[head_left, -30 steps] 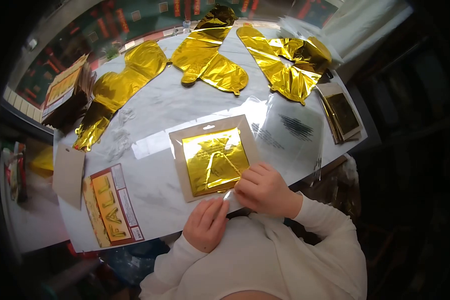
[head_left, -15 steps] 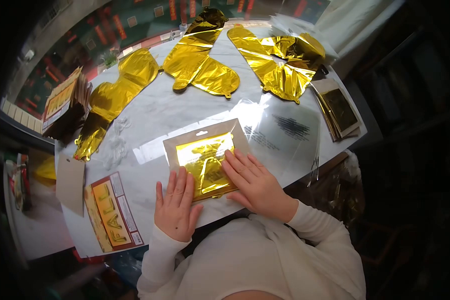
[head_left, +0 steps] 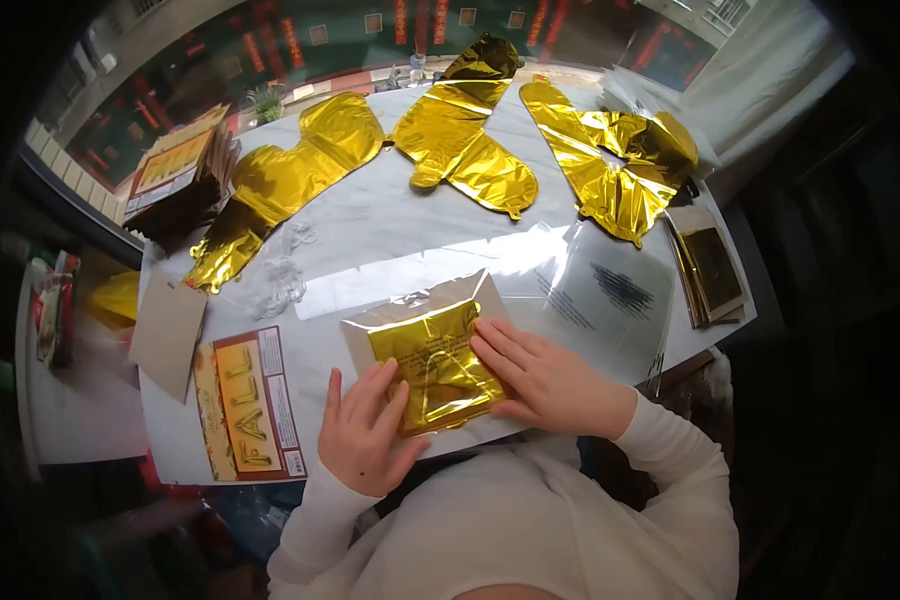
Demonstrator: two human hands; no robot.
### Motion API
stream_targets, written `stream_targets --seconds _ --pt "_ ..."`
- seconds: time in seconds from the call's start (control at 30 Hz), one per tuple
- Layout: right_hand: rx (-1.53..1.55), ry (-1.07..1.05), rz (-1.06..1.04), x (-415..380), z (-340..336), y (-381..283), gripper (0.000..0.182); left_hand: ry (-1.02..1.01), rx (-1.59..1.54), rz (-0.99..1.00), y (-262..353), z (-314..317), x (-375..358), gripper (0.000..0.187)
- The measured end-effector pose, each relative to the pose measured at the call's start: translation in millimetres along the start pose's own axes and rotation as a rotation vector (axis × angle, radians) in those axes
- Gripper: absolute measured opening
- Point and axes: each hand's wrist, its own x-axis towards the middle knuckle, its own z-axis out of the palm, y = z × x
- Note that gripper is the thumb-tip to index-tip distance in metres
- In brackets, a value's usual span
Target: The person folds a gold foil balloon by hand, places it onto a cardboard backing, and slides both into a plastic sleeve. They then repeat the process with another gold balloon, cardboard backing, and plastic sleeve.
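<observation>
In front of me on the table lies a folded gold foil balloon (head_left: 438, 372) on a grey-brown cardboard sheet (head_left: 358, 343). Shiny clear film with dark print seems to lie over the foil. My left hand (head_left: 365, 435) has its fingers apart, their tips touching the foil's left edge. Flat along the right edge rests my right hand (head_left: 555, 385), fingers stretched out. Neither hand grips anything. To the left lies a printed card (head_left: 252, 405) reading "FALL", with a plain cardboard piece (head_left: 167, 335) above it.
Three unfolded gold foil balloons, a left one (head_left: 300, 170), a middle one (head_left: 460, 140) and a right one (head_left: 620, 200), lie across the marble-look table (head_left: 370, 225). Clear printed bags (head_left: 610, 290), white string (head_left: 285, 275), stacked cards (head_left: 180, 170) and folded foil packs (head_left: 710, 265) surround the work.
The camera view has shifted, so the table sits further right. My left fingers have moved from the package's lower left side onto the foil's edge. The card's hanging hole shows less clearly.
</observation>
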Motion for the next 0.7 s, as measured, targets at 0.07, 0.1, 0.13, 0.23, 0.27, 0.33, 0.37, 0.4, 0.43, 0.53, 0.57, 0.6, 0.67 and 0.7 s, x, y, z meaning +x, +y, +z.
stream_targets --seconds 0.07,0.1,0.13,0.23,0.27,0.33,0.37,0.4,0.43,0.53,0.57,0.6,0.67,0.7 --pt "-0.05 -0.113 -0.094 9 -7 1 0.081 0.069 -0.048 0.018 -3 -1 3 0.08" --pt "-0.057 -0.118 -0.107 18 -15 1 0.081 0.077 -0.133 0.029 -3 -2 7 0.078" --pt "-0.057 -0.156 -0.124 32 -25 1 0.072 0.085 -0.218 0.041 -3 -3 10 0.077" --pt "-0.198 -0.208 -0.196 102 -48 -7 0.046 0.023 -0.127 0.119 -11 4 15 0.077" --pt "-0.33 -0.216 -0.232 132 -49 -15 0.03 0.031 -0.124 0.111 -12 4 16 0.077" --pt "-0.229 0.226 -0.524 193 -26 -25 0.014 0.031 -0.118 0.111 -10 6 15 0.075" --pt "-0.257 0.311 -0.579 227 -15 -35 0.011 0.048 -0.1 0.111 -10 7 15 0.075" --pt "-0.283 0.398 -0.634 260 -3 -46 0.008 0.051 -0.092 0.105 -9 7 15 0.075" --pt "-0.346 0.441 -0.668 290 9 -55 0.007 0.062 -0.105 0.094 -9 7 14 0.074" --pt "-0.507 0.468 -0.696 345 35 -69 0.007 0.097 -0.108 0.086 -8 11 14 0.072" --pt "-0.608 0.44 -0.685 355 41 -69 0.01 0.112 -0.099 0.09 -7 13 13 0.072" --pt "-0.606 0.443 -0.686 361 44 -69 0.01 0.126 -0.092 0.092 -8 14 12 0.073" --pt "-0.621 0.251 -0.682 368 53 -68 0.011 0.15 -0.104 0.106 -9 16 11 0.071" --pt "-0.619 0.248 -0.682 368 53 -70 0.011 0.158 -0.107 0.13 -9 16 11 0.069"
